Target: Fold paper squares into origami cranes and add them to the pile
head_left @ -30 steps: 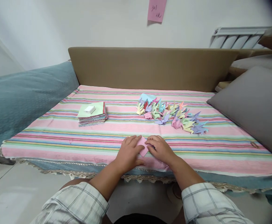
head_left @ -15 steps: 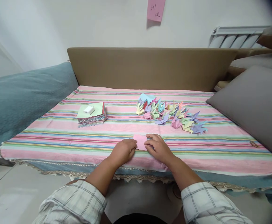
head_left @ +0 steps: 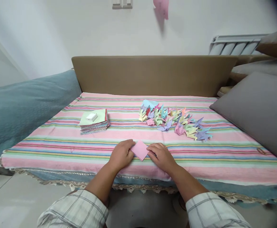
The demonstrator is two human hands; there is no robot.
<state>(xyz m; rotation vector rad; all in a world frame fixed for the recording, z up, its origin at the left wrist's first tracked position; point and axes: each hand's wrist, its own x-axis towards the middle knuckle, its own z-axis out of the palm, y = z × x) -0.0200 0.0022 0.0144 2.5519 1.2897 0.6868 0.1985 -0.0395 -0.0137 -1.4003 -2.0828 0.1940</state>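
Observation:
A small folded square of pink paper [head_left: 140, 150] lies turned like a diamond on the striped cloth, between my two hands. Its left corner is pinched by the fingers and thumb of my left hand [head_left: 122, 154]. My right hand [head_left: 161, 156] grips the right corner in the same way, its fingers curled over the edge. Beyond them rests a cluster of folded paper cranes [head_left: 167, 120] in several pastel colours. To the left stands a stack of coloured paper sheets [head_left: 94, 125] with a small white block [head_left: 92, 117] on top.
The striped cloth [head_left: 57, 148] covers a seat backed by a brown board [head_left: 152, 76]. A grey cushion [head_left: 257, 104] leans at the right, near a small brown object [head_left: 261, 151]. A blue-covered armrest [head_left: 34, 101] borders the left.
The pink paper has turned from a square-on position to a diamond. My left hand, earlier laid over the paper, has drawn back to its left corner. The view has tilted slightly.

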